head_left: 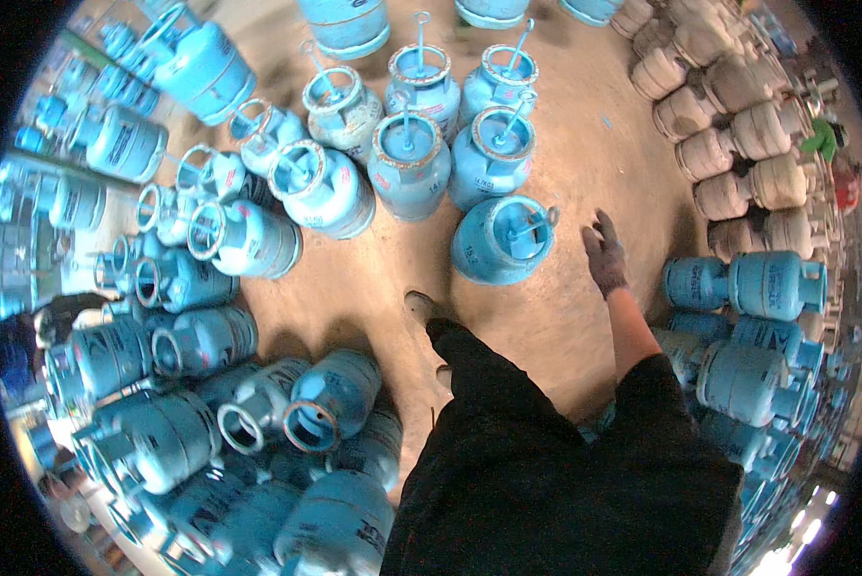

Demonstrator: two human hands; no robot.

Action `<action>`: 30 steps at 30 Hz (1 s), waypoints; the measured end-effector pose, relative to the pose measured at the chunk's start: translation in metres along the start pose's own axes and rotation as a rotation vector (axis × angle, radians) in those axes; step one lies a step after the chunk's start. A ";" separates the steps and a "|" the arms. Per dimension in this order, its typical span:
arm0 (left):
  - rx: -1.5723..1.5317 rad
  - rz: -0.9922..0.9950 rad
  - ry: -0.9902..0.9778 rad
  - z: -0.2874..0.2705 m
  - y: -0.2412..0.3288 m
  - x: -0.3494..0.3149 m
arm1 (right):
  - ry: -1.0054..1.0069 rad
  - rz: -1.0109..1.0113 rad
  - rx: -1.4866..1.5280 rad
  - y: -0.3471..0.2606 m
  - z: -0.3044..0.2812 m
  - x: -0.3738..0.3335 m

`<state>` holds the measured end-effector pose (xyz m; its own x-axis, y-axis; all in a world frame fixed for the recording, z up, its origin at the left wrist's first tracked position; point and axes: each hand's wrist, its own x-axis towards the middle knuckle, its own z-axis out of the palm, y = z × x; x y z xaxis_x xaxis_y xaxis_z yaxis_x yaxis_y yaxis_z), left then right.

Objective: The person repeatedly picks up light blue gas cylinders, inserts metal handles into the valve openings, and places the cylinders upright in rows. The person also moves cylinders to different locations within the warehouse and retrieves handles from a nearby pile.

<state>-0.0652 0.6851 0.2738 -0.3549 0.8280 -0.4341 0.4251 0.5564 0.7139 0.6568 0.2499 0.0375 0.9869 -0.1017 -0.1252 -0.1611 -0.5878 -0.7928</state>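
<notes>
My right hand (606, 257), in a dark grey work glove, reaches out over the brown floor with its fingers apart and nothing in them. Left of it, not touching, the closest blue gas cylinder (503, 242) stands upright, a ring-ended rod (532, 227) leaning out of its collar. Just beyond is another blue gas cylinder (493, 158) with a similar rod in its top. A third upright gas cylinder (409, 173) stands left of that, and several more behind carry such rods too. My left hand is out of view.
Many blue cylinders lie on their sides at left (244, 240), lower left (335, 398) and right (765, 285). Pale, dirty cylinders (738, 134) are stacked at the far right. My shoe (419, 305) is on the brown floor (565, 336). People in dark (28, 341) and green (821, 141) clothing appear near the rims.
</notes>
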 end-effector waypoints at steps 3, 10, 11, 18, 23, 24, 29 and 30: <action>0.013 0.039 0.090 -0.038 -0.008 -0.006 | -0.130 -0.418 -0.377 -0.050 0.021 0.020; 0.474 0.275 0.195 -0.035 -0.005 -0.008 | -0.455 -0.615 -0.984 -0.031 0.082 0.060; 0.379 0.165 0.214 -0.031 -0.001 -0.016 | -0.449 -0.666 -1.096 -0.023 0.088 0.066; 0.710 0.127 0.431 -0.005 0.035 -0.052 | -0.567 -0.509 -0.957 0.087 0.082 0.012; 0.884 0.528 0.747 0.024 0.022 -0.088 | -0.934 -0.593 -1.256 0.192 0.027 -0.092; 0.968 0.638 0.787 0.031 0.014 -0.096 | -1.028 -0.613 -1.264 0.200 0.025 -0.108; 0.908 0.592 0.491 0.089 -0.116 -0.145 | -1.393 -0.725 -1.376 0.187 0.060 -0.094; 0.722 0.528 0.315 0.098 -0.159 -0.150 | -1.443 -0.786 -1.407 0.177 0.077 -0.078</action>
<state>0.0014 0.4793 0.1712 -0.1330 0.9869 0.0915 0.9697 0.1105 0.2178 0.5517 0.2152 -0.1390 0.0453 0.5094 -0.8594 0.9419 -0.3085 -0.1332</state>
